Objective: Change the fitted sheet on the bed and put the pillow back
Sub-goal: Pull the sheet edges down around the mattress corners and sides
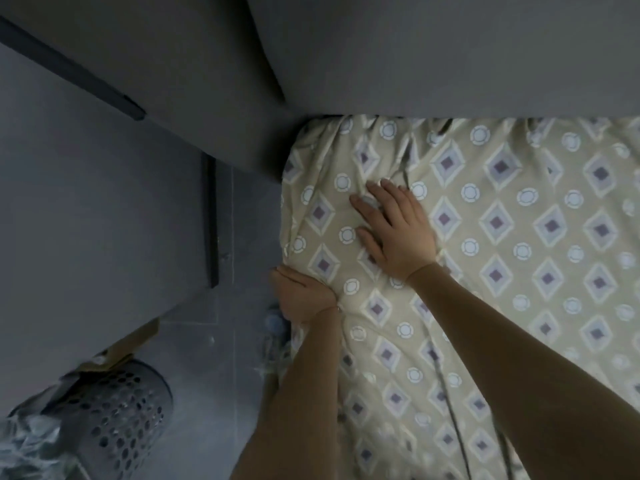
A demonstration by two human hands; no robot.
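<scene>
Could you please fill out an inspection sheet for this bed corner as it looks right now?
Surface: sheet covers the bed corner and is bunched in wrinkles along the headboard.
Job's things: patterned sheet is on the bed; no pillow seen.
Clutter: perforated bin on the floor left of the bed, with cardboard beside it.
Grippers: right hand lies flat on the sheet near the corner, fingers spread. Left hand is at the bed's side edge against the sheet, fingers hidden.
Cables: nothing seen.
Surroundings: grey headboard, grey tiled floor, dim light.
</scene>
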